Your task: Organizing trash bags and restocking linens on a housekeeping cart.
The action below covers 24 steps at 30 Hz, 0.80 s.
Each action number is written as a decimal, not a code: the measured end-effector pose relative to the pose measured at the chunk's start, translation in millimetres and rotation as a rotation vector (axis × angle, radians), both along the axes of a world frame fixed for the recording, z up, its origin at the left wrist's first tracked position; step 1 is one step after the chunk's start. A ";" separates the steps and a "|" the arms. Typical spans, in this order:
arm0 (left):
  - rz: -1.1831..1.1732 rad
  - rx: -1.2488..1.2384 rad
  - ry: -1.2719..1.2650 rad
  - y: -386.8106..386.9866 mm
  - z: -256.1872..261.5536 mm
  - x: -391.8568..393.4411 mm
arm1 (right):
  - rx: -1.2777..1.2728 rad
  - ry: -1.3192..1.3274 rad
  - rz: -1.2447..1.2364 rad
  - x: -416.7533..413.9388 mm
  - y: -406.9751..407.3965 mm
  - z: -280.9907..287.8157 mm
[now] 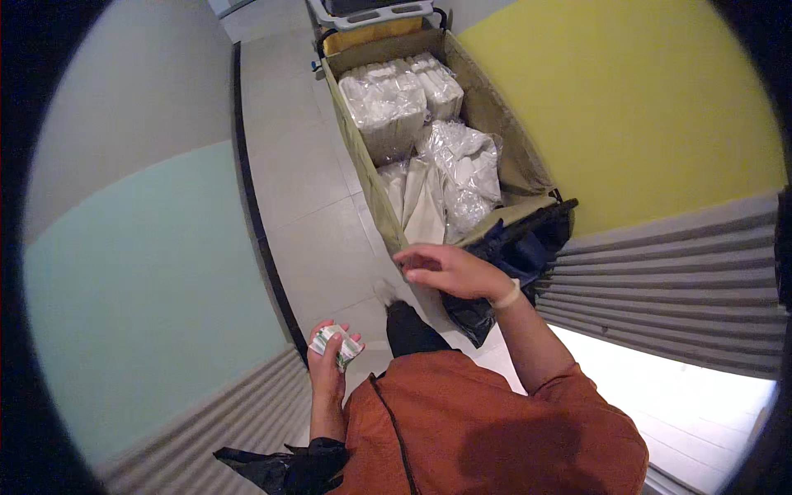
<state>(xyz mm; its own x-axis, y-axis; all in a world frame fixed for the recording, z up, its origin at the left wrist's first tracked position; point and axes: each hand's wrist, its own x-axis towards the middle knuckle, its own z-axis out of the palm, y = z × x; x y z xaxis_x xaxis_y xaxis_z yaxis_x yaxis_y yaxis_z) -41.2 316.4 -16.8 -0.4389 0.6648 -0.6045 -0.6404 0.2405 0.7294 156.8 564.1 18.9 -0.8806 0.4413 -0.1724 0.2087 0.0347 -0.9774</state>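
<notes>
My left hand (329,362) is low at the left, closed around a small bundle of white and green packets (339,346), thumb across the top. A black plastic bag (291,467) hangs on my left forearm. My right hand (455,272) is above the near end of a beige fabric cart (507,133), fingers curved with a gap to the thumb. Nothing shows in it; whether its fingertips touch the cart's rim I cannot tell. Inside the cart are white stacks wrapped in clear plastic (387,105), a clear bag of white items (470,167) and a cream cloth (424,201).
Another dark bag (526,247) hangs at the cart's near right corner. A grey handle tray (377,15) sits at the far end. Yellow wall (631,111) borders the right, pale green wall (154,278) the left. Tiled floor (297,167) runs along the cart's left side.
</notes>
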 end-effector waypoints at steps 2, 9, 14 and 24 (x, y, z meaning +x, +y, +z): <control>-0.021 -0.032 -0.002 22.9 -11.8 -33.5 | 0.041 -0.042 0.024 -45.4 39.5 -29.1; 0.023 -0.125 0.009 143.8 -66.2 -112.8 | 0.281 -0.416 -1.193 -88.3 270.3 -359.0; -0.127 -0.250 -0.049 224.9 -89.2 -155.1 | 0.147 -0.938 -1.348 -66.8 318.5 -506.1; -0.581 -0.386 -0.216 331.1 -183.7 -189.9 | 0.187 -1.217 -1.170 17.8 392.0 -547.0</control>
<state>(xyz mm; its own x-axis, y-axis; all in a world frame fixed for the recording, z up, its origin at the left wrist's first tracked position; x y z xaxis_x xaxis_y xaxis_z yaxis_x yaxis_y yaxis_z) -231.1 647.4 -200.5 0.0751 0.4759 -0.8763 -0.4512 0.7999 0.3957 174.7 956.1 -528.1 0.4994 0.8020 -0.3276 0.7751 -0.5826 -0.2447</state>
